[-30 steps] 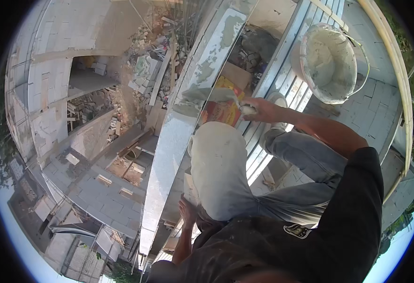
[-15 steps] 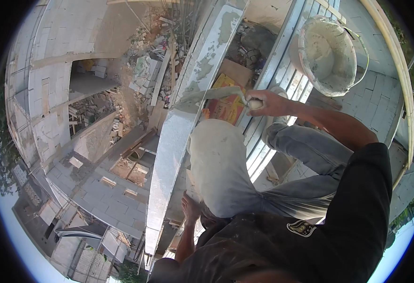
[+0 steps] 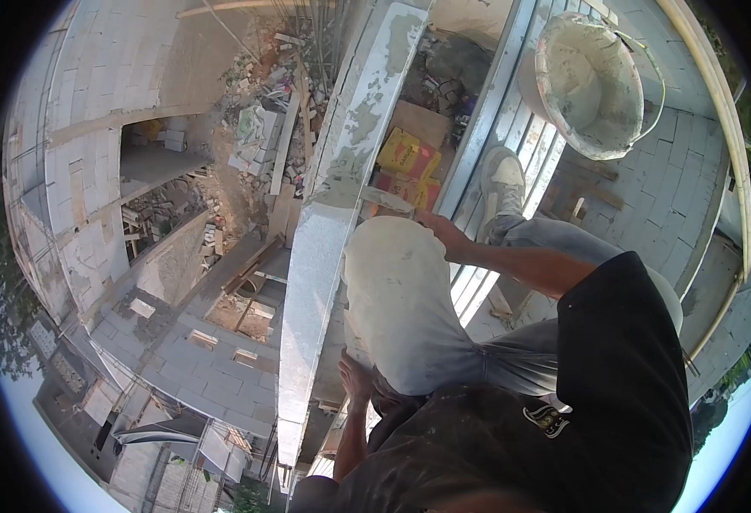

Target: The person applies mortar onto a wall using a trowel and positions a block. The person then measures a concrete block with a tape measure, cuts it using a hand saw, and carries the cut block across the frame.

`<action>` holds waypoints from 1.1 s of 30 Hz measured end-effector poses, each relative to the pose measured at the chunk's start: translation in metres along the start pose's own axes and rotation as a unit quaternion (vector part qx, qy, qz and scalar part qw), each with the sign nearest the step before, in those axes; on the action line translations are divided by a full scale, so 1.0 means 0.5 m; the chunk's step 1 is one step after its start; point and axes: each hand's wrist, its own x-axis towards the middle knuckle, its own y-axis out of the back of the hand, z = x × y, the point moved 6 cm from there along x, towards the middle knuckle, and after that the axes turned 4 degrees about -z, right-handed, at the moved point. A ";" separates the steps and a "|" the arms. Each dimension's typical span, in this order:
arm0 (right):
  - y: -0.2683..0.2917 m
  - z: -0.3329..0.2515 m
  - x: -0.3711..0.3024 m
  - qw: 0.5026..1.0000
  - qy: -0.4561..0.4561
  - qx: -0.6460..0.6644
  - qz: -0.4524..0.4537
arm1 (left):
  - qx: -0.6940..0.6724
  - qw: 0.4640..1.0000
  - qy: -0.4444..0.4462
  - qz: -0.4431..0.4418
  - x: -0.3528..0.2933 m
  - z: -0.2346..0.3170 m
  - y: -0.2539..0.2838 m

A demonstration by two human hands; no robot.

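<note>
My right hand is closed around the handle of a trowel, just beyond my bent knee. The mortar-smeared blade lies level, pointing left, with its tip at the near side of a pale block wall top. Wet grey mortar covers a patch of that wall top beside the tip. The handle is mostly hidden in my fist. Low in the view, my left hand rests against my lower leg beside the wall, holding nothing visible, its fingers partly stretched out.
A mortar-coated bucket with a wire handle stands at the upper right, beside metal planks. Red and yellow bags lie between wall and planks. Left of the wall, a drop opens onto rubble and lower block walls.
My right hand has drawn the trowel back and down toward my knee; its blade has come off the wall top's mortar. My right foot now shows on the planks. The left hand stays by my leg.
</note>
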 end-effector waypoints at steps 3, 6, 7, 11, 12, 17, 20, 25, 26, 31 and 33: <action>0.184 -0.066 -0.023 0.982 0.088 -0.168 0.010 | 0.008 1.000 -0.009 -0.001 0.001 -0.017 0.000; 0.283 -0.136 -0.027 0.967 0.044 -0.249 0.017 | 0.018 1.000 -0.004 -0.020 0.010 -0.021 -0.007; 0.291 -0.146 -0.029 0.964 0.009 -0.262 0.033 | 0.015 1.000 -0.007 -0.013 0.002 -0.022 -0.005; 0.225 -0.183 -0.031 0.985 -0.041 -0.166 -0.010 | 0.009 1.000 0.005 0.002 -0.001 -0.014 -0.005; 0.205 -0.175 -0.037 0.972 -0.039 -0.229 -0.018 | 0.009 1.000 0.006 0.004 -0.004 -0.012 -0.007; 0.149 -0.196 -0.044 0.960 -0.103 -0.253 -0.067 | 0.015 0.999 -0.006 0.031 -0.015 -0.005 -0.006; 0.161 -0.200 -0.035 0.964 -0.094 -0.242 -0.063 | 0.017 0.999 -0.012 0.036 -0.016 -0.014 -0.014; 0.254 -0.151 0.008 0.989 -0.050 -0.142 -0.004 | 0.011 0.999 -0.006 0.041 -0.016 -0.010 -0.017; 0.278 -0.154 0.012 0.988 -0.050 -0.143 -0.004 | 0.013 0.999 0.001 0.035 -0.015 -0.006 -0.015; 0.364 -0.188 0.033 0.994 -0.085 -0.041 0.052 | 0.016 0.999 -0.004 0.039 -0.015 -0.024 -0.020; 0.357 -0.164 0.015 0.993 -0.096 -0.031 0.053 | 0.017 0.999 -0.013 0.044 -0.009 -0.027 -0.019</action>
